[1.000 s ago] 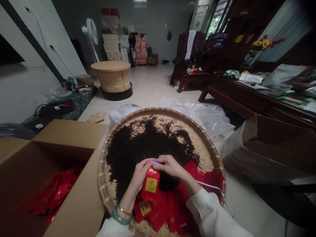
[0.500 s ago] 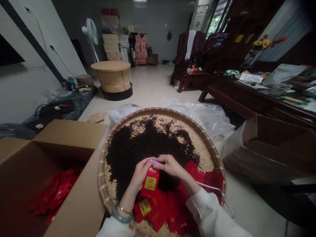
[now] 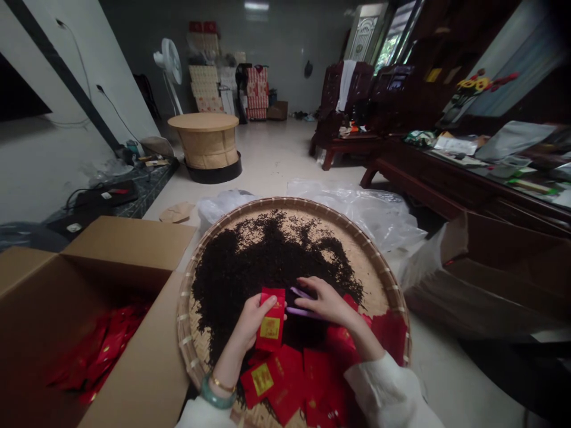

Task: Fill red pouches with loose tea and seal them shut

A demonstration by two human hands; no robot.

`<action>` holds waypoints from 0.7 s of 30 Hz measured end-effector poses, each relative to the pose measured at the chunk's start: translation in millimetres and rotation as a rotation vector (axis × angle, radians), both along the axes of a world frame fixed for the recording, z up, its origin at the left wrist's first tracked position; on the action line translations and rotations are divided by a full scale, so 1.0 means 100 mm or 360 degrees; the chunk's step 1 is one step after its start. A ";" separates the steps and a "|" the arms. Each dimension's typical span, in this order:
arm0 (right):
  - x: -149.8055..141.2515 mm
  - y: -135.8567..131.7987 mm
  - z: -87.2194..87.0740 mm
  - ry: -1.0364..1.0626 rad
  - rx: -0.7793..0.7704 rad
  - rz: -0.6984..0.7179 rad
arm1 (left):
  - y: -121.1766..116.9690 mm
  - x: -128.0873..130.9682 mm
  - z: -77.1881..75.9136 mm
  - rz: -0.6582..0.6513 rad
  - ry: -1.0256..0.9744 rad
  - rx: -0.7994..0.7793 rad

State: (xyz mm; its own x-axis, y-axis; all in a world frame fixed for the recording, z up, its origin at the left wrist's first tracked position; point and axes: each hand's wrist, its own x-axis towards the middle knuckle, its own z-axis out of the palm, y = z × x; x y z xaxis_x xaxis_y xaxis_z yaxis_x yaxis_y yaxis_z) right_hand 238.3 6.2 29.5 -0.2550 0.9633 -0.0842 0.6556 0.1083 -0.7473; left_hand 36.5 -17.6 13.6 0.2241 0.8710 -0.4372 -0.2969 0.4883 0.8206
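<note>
My left hand (image 3: 253,324) is shut on an upright red packet (image 3: 272,320) with a gold label, held above a heap of loose dark tea leaves (image 3: 263,267). My right hand (image 3: 325,301) lies to its right, fingers over a purple two-pronged plastic piece (image 3: 303,302), apart from the packet. Both hands are over a round woven bamboo tray (image 3: 190,315). Several flat red packets (image 3: 285,380) lie on the tray's near side, under my wrists and partly hidden by my right sleeve.
An open cardboard box (image 3: 111,279) holding red packets stands left of the tray. Clear plastic sheeting (image 3: 357,214) lies behind the tray, and a brown carton (image 3: 491,279) stands to its right. Further off are a dark wooden table, chairs, a round stool and a fan.
The purple piece has left the top of the red packet and moved right with my right hand. The packet stands a little higher in my left hand, and the view has shifted slightly.
</note>
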 end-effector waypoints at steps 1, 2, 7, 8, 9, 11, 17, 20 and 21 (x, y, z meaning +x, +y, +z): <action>-0.08 0.00 -0.01 0.0091 0.0071 -0.0016 | -0.01 0.03 -0.01 -0.0024 0.0019 0.0019; -0.16 0.00 -0.02 0.0177 0.0114 -0.0027 | -0.02 0.06 -0.02 -0.0052 0.0042 0.0043; -0.51 -0.02 -0.09 0.0375 0.0150 -0.0010 | -0.08 0.11 -0.01 -0.0189 0.0151 0.0155; -0.53 -0.02 -0.10 0.0420 0.0160 -0.0019 | -0.09 0.10 0.01 -0.0229 0.0132 0.0141; -0.53 -0.03 -0.10 0.0465 0.0163 -0.0027 | -0.10 0.07 0.03 -0.0278 0.0092 0.0110; -0.51 -0.04 -0.09 0.0537 0.0114 -0.0033 | -0.12 0.02 0.06 -0.0406 -0.0024 0.0029; -0.49 -0.04 -0.01 0.0514 0.0050 0.0004 | -0.16 -0.03 0.01 -0.0607 -0.0159 -0.0041; -0.51 -0.04 0.01 0.0454 0.0116 0.0025 | -0.17 0.00 -0.03 -0.0662 -0.0190 -0.0034; -0.50 -0.03 0.01 0.0477 0.0110 -0.0003 | -0.17 -0.01 -0.02 -0.0666 -0.0214 -0.0043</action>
State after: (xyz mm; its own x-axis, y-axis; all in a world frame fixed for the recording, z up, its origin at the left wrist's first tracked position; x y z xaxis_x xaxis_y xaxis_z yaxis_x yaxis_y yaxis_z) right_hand 188.0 3.4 30.2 -0.2568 0.9646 0.0602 0.4074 0.1645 -0.8983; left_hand 35.8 -34.4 11.6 0.6115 0.6817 -0.4016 -0.1723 0.6102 0.7733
